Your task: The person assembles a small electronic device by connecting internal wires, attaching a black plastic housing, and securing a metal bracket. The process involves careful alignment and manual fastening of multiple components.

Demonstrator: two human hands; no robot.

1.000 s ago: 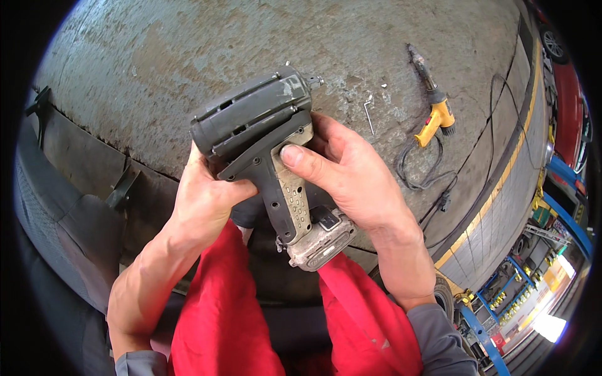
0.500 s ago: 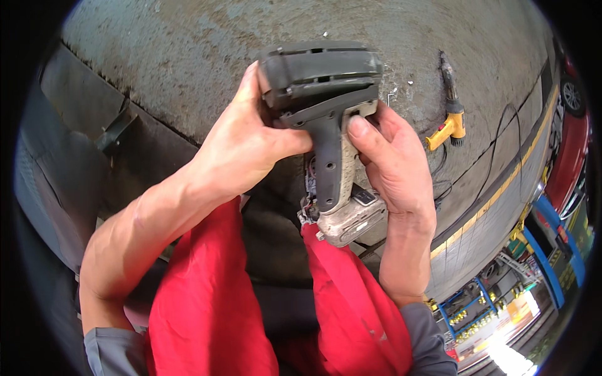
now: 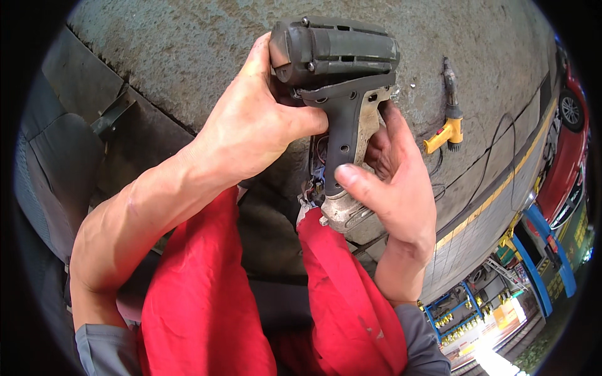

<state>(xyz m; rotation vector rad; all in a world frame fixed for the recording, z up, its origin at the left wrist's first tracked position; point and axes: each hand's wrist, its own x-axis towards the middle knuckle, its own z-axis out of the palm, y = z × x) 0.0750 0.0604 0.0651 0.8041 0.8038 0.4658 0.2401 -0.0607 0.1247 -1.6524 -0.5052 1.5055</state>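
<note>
A worn black and grey cordless power tool (image 3: 342,109), shaped like an impact wrench, is held upright above my knees. Its handle casing stands partly apart on the left side, where thin wires (image 3: 318,182) show. My left hand (image 3: 257,122) is closed round the back end of the tool's head, the thumb pressed under it beside the handle. Around the handle from the right comes my right hand (image 3: 401,182), its thumb lying across the lower handle above the scuffed grey base (image 3: 347,213). Its fingertips are partly hidden behind the handle.
On the stained floor to the right lies a yellow heat gun (image 3: 448,128) with a dark cable (image 3: 486,169). Dark seats (image 3: 59,131) are at the left. Farther right are a red car (image 3: 561,169), blue lift parts (image 3: 533,263) and a blue rack (image 3: 461,307).
The tool has moved up and slightly right, its head turning a little. My right thumb has slid from the upper handle down to its lower part.
</note>
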